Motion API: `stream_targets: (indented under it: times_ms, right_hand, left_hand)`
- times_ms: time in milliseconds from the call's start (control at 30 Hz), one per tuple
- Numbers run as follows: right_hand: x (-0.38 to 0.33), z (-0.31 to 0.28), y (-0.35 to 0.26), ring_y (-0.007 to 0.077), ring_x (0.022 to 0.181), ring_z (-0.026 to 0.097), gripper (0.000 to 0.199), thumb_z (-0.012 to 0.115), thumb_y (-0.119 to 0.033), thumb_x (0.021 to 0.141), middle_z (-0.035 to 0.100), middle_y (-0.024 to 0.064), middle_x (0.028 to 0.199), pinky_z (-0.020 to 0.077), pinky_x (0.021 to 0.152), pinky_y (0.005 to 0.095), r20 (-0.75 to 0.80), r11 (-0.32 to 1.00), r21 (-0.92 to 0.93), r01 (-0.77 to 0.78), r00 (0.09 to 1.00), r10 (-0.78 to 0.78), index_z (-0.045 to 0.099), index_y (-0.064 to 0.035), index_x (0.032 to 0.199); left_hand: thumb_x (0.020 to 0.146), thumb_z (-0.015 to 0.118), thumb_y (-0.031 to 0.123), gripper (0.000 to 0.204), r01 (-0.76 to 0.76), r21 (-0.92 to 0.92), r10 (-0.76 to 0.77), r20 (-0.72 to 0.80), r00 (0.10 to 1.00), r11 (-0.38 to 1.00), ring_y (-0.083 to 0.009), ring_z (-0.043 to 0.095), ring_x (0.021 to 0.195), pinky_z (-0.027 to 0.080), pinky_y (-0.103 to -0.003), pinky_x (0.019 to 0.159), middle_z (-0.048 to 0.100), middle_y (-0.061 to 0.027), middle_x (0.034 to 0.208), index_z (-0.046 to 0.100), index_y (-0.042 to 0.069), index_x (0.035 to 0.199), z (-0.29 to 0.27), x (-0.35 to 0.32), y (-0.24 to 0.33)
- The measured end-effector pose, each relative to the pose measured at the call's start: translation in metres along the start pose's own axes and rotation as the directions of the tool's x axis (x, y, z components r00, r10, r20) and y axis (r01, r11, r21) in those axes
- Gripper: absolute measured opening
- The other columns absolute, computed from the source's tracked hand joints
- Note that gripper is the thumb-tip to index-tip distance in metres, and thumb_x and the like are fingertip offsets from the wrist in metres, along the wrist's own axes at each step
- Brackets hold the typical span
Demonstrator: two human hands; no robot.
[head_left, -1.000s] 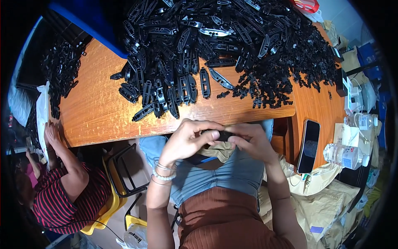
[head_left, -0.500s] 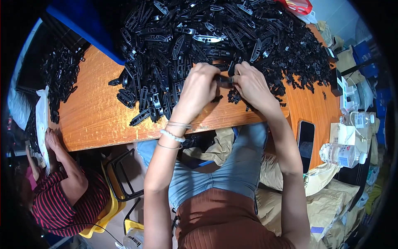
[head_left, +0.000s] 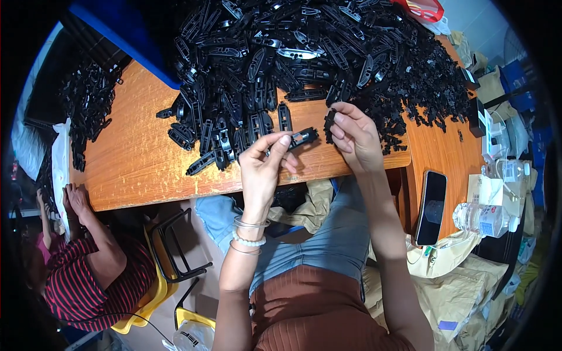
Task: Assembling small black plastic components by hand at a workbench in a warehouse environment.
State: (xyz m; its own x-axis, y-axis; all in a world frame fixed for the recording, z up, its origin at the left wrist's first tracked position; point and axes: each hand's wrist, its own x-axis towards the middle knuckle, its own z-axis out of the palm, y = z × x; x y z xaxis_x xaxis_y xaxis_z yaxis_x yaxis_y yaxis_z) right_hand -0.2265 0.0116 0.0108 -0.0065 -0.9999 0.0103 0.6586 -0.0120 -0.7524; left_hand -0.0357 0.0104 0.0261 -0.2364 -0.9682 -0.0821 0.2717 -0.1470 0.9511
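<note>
Between the thumb and fingers of my left hand [head_left: 264,161] is a long black plastic part [head_left: 303,138] with cut-out slots, held just above the table's front edge. My right hand [head_left: 358,137] pinches a small black plastic clip [head_left: 329,121], a little apart from the long part's far end. Beyond my hands lies a large heap of long black plastic parts [head_left: 257,64]. To its right spreads a pile of small black clips [head_left: 430,76].
The wooden table [head_left: 137,140] ends in front of my lap. A phone [head_left: 431,207] and clear plastic bottles [head_left: 483,219] are at the right. A blue bin [head_left: 126,38] stands at the upper left. Another person in a striped top [head_left: 99,281] sits at the left.
My hands have drawn back from the heap and turned palm-up. The long part now shows in my left hand, and the small clip shows in my right.
</note>
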Motion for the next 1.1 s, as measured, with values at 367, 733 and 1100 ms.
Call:
stream_targets:
  times_ms: [367, 733, 1100]
  right_hand:
    - [-0.038, 0.042, -0.001, 0.0102, 0.063, 0.053, 0.015, 0.056, 0.006, 0.081, 0.062, 0.0103, 0.08, 0.0396, 0.051, 0.0186, -0.085, 0.868, -0.492, 0.074, 0.988, -0.132, 0.061, 0.0055, 0.096]
    - [-0.042, 0.041, 0.001, 0.0207, 0.077, 0.052, 0.017, 0.064, 0.006, 0.073, 0.06, 0.0059, 0.084, 0.0418, 0.066, 0.0286, 0.521, 0.069, -0.788, 0.612, 0.723, -0.453, 0.066, -0.0043, 0.086]
    - [-0.074, 0.017, 0.01, 0.007, 0.069, 0.051, 0.022, 0.065, -0.002, 0.079, 0.059, 0.0029, 0.083, 0.04, 0.059, 0.0217, 0.135, 0.656, -0.753, 0.048, 0.987, 0.082, 0.064, 0.0004, 0.101]
  left_hand:
    - [0.081, 0.064, -0.005, 0.027, 0.04, 0.062, -0.046, 0.105, 0.993, 0.997, -0.0138, 0.066, 0.07, 0.056, -0.022, 0.061, 0.067, -0.0123, 0.081, 0.059, -0.006, 0.107, 0.0, -0.017, 0.005]
    - [0.083, 0.061, -0.006, 0.02, 0.095, 0.003, -0.095, 0.155, 0.983, 0.995, -0.0164, 0.067, 0.072, 0.056, -0.024, 0.064, 0.066, -0.0133, 0.083, 0.057, -0.008, 0.102, -0.003, -0.022, 0.016]
    - [0.086, 0.059, 0.002, 0.019, 0.102, 0.325, -0.218, 0.343, 0.914, 0.94, -0.016, 0.067, 0.076, 0.054, -0.024, 0.069, 0.067, -0.0116, 0.086, 0.062, -0.008, 0.102, -0.019, -0.031, 0.009]
